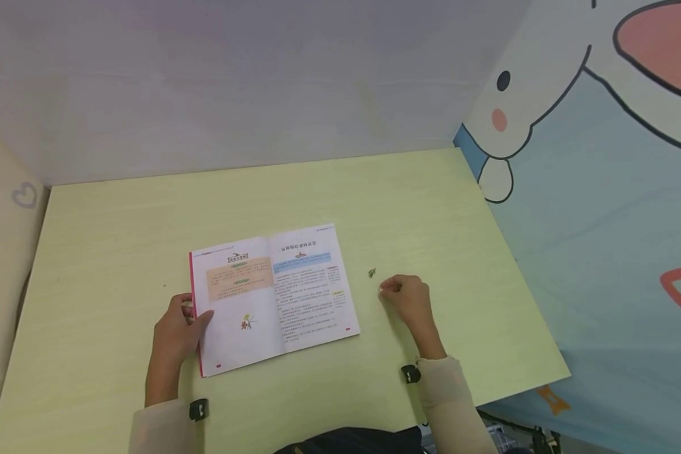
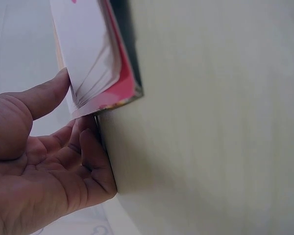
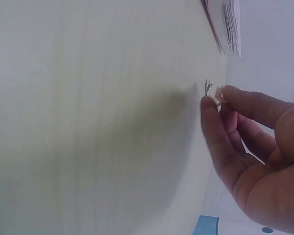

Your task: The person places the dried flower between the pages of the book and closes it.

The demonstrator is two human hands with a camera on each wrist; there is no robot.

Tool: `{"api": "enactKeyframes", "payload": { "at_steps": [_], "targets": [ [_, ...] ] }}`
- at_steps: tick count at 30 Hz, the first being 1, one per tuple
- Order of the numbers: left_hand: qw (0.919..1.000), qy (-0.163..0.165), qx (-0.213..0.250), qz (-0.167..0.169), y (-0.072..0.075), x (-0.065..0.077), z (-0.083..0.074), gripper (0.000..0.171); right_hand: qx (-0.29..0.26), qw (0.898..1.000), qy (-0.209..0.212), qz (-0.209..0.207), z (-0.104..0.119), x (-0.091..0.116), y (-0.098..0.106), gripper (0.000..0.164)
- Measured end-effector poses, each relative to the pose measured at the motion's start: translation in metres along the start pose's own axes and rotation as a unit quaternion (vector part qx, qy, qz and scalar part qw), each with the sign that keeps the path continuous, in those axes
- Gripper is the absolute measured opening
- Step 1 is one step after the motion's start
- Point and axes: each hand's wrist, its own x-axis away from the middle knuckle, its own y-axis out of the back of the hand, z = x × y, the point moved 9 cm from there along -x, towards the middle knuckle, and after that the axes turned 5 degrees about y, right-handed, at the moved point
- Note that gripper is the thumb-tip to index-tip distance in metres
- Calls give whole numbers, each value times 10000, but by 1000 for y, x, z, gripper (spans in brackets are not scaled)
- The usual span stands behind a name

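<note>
An open book (image 1: pixel 312 302) with printed pages and a red cover edge lies on the table. At its left edge, my left hand (image 1: pixel 176 334) holds it, thumb on the page and fingers under the cover; the left wrist view shows the book's corner (image 2: pixel 130 93) between them. To the right of the book, my right hand (image 1: pixel 411 306) pinches a small whitish thing (image 3: pixel 218 95) between thumb and forefinger. Its kind is too small to tell. Just beyond those fingertips a small green leafy sprig (image 1: pixel 371 273) lies on the table.
The pale yellow-green table (image 1: pixel 374 195) reaches back to a plain light wall (image 1: pixel 250 82). Along the right side hangs a blue cartoon-printed panel (image 1: pixel 601 252). A dark garment (image 1: pixel 352 441) shows at the table's near edge.
</note>
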Motion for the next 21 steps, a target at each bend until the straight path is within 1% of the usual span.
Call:
{"api": "enactKeyframes", "payload": {
  "at_steps": [3, 5, 7, 9, 11, 14, 21],
  "targets": [
    [10000, 14, 22, 9, 0, 0, 0, 71, -376, 9993, -58, -65, -1, -1, 1, 8],
    [10000, 12, 27, 6, 0, 0, 0, 71, -878, 9960, -174, -39, -3, -1, -1, 9],
    [10000, 12, 29, -6, 0, 0, 0, 71, -1457, 9888, -314, 4, -4, -1, -3, 11],
    [10000, 10, 15, -14, 0, 0, 0, 71, -2065, 9774, -455, 72, -5, -1, -7, 13],
    [10000, 18, 15, -10, 0, 0, 0, 71, -2499, 9664, -578, 133, -6, 0, -11, 14],
    [10000, 33, 23, 2, 0, 0, 0, 71, -2796, 9577, -646, 197, -5, -1, -15, 16],
    [10000, 71, 33, 13, -1, 0, 1, 72, -3058, 9507, -495, 165, 2, -1, -17, 16]
  ]
}}
